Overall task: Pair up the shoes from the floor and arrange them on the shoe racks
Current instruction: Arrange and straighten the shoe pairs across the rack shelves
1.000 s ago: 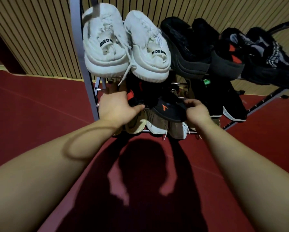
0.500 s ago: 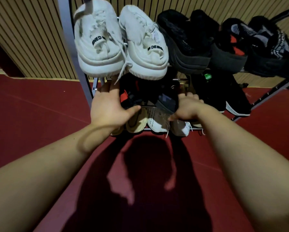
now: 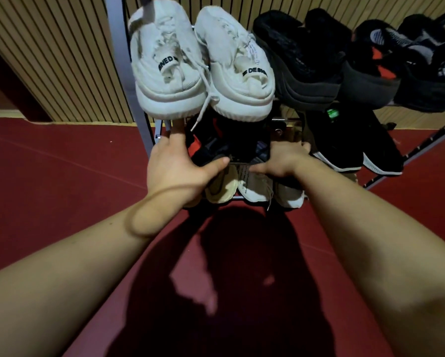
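Note:
A pair of black shoes with red accents (image 3: 211, 145) sits on the middle shelf of the grey shoe rack (image 3: 118, 60), under a pair of white sneakers (image 3: 200, 63). My left hand (image 3: 176, 166) grips the left black shoe, thumb across its heel and fingers reaching along its outer side. My right hand (image 3: 283, 158) holds the right black shoe from its right side, fingers wrapped behind it. Both shoes are mostly in shadow.
Black slippers (image 3: 301, 60) and black-grey shoes (image 3: 407, 63) fill the top shelf to the right. Black sneakers with white soles (image 3: 355, 140) stand right of my hands. Cream sneakers (image 3: 242, 186) occupy the bottom shelf. Red floor (image 3: 61, 176) spreads around; a slatted wall stands behind.
Both hands have pushed the black shoes further in under the white sneakers; the right shoe, earlier tilted outward with its sole showing, now lies deeper on the shelf.

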The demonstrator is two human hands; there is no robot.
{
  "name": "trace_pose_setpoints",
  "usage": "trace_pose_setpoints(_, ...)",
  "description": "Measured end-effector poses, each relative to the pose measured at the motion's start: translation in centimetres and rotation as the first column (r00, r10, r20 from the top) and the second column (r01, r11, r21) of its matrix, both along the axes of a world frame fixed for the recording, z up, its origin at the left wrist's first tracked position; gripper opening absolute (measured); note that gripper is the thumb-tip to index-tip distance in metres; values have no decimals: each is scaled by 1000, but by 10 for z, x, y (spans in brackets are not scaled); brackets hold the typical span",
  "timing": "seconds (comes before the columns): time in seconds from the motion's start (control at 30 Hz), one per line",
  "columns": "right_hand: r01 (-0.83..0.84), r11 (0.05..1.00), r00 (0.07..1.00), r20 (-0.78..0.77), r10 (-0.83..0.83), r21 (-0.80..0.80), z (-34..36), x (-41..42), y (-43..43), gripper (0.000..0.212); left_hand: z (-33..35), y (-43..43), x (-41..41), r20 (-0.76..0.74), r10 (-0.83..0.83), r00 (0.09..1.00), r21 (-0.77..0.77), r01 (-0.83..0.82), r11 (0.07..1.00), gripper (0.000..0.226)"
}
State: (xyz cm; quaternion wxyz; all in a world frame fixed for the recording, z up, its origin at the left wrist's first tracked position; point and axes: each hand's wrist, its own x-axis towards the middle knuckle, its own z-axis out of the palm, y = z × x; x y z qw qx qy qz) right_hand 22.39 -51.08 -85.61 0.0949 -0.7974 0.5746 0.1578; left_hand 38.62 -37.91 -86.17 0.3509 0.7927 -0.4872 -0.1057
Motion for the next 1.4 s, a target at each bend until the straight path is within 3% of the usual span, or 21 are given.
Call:
trace_pose_setpoints(0.1,-84,996,993,-78,84,3,21,-7,5,80,-3,-4,15,-29,35,999,-52,-37,998,95)
trace_pose_setpoints(0.23,-247,956,956,-198,215,-155,50,-28,5,76,-9,-11,22,-55,89,995,-13,-90,996,95)
trace_pose_setpoints(0.4,-277,935,961,-59,271,-222,32,-39,-12,81,-6,-20,1,-66,57,996,-17,-58,998,82)
trace_pose_setpoints(0.53,-225,973,974,-1,225,-50,17,-15,-3,95,-13,-25,-3,-166,106,980,7,-106,994,88)
trace_pose_setpoints(0.6,-244,969,968,47,245,-41,14,-3,-3,101,-18,-25,-1,-208,128,970,19,-127,992,88)
trace_pose_setpoints(0.73,-169,984,978,131,162,47,6,8,-9,97,-22,-24,3,-204,134,970,52,-126,991,89)
trace_pose_setpoints(0.83,-222,975,964,155,215,28,8,2,-9,93,-26,-24,9,-171,182,968,104,-166,981,86)
trace_pose_setpoints(0.97,-497,855,866,-16,500,-146,15,-20,-6,95,-26,-27,7,-95,189,977,165,-172,971,84)
trace_pose_setpoints(1.07,-636,742,770,-110,628,-214,6,-34,-7,75,-18,-30,-3,-56,139,989,272,-118,955,84)
trace_pose_setpoints(1.17,-553,828,829,-163,535,-97,3,-38,-1,78,-16,-29,2,-65,40,997,338,-16,941,90)
trace_pose_setpoints(1.23,-423,906,902,-98,420,-2,7,-36,6,81,-16,-24,12,-92,-46,995,391,79,917,105)
trace_pose_setpoints(1.33,-202,973,967,180,181,107,9,-25,9,70,-16,-11,20,-115,-188,975,424,220,879,117)
trace_pose_setpoints(1.4,-5,986,908,414,-66,168,5,-15,9,55,-16,-5,19,-108,-239,965,425,262,867,108)
